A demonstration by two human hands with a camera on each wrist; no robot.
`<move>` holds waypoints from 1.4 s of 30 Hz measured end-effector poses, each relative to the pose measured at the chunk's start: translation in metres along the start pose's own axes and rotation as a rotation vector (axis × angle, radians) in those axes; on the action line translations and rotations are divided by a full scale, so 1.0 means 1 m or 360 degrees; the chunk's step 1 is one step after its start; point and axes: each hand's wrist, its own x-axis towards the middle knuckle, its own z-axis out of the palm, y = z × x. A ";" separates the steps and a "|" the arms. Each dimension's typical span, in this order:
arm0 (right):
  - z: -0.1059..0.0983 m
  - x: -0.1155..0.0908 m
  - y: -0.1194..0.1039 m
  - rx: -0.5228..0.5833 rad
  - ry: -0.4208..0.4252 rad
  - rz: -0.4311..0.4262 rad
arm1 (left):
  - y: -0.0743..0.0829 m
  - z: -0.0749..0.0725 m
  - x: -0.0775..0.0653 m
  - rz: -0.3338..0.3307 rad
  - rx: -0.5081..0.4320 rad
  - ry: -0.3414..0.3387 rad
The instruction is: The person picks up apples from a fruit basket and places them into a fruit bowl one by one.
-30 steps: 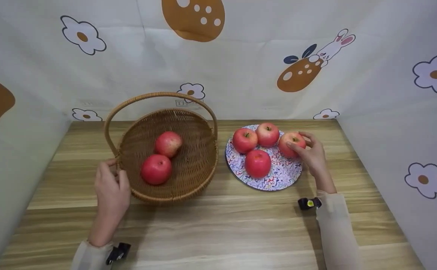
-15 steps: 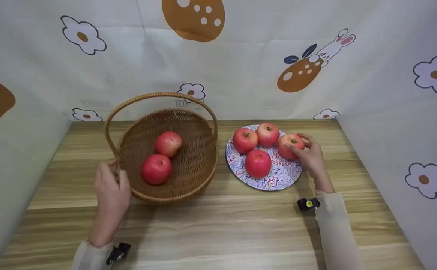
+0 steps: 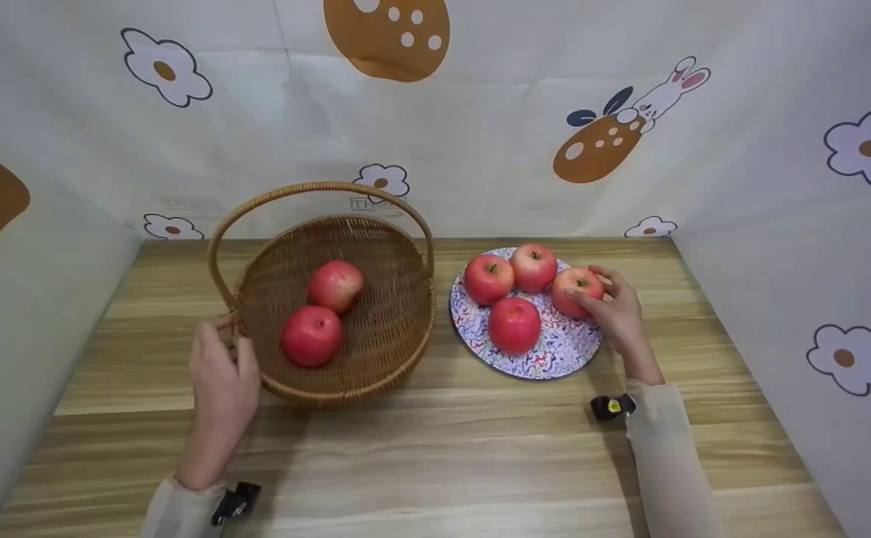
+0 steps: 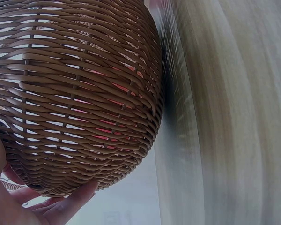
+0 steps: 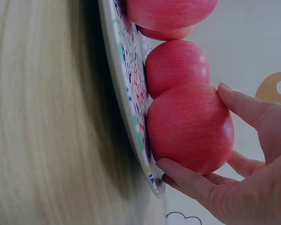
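Observation:
My left hand (image 3: 222,381) grips the left rim of a brown wicker basket (image 3: 390,321) near the foot of its tall arched handle. In the left wrist view, its fingers curl against the woven wall (image 4: 79,98). Two red apples (image 3: 312,336) lie touching inside the basket. To the right, my right hand (image 3: 620,314) holds a red apple (image 3: 577,288) at the right side of a patterned plate (image 3: 551,355). Thumb and fingers curve around this apple (image 5: 192,126) in the right wrist view, where it sits at the plate's surface beside another apple (image 5: 178,63).
Other red apples stand on the plate: one at the front (image 3: 514,326), one at the left (image 3: 488,279) and one at the back (image 3: 533,267). A wooden tabletop (image 3: 435,456) lies beneath everything. Printed cloth walls (image 3: 480,142) rise behind and at both sides.
My right hand and the apple it holds have shifted slightly left on the plate. The left hand, the basket and the other apples look the same.

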 end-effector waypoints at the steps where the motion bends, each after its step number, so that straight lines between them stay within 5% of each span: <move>1: 0.000 0.000 0.000 -0.0002 0.0002 -0.0004 | 0.000 0.000 0.000 -0.0004 0.0004 -0.0001; 42: -0.012 -0.007 -0.015 -0.0028 0.0008 -0.0098 | 0.000 0.000 -0.001 0.0021 -0.0044 0.0000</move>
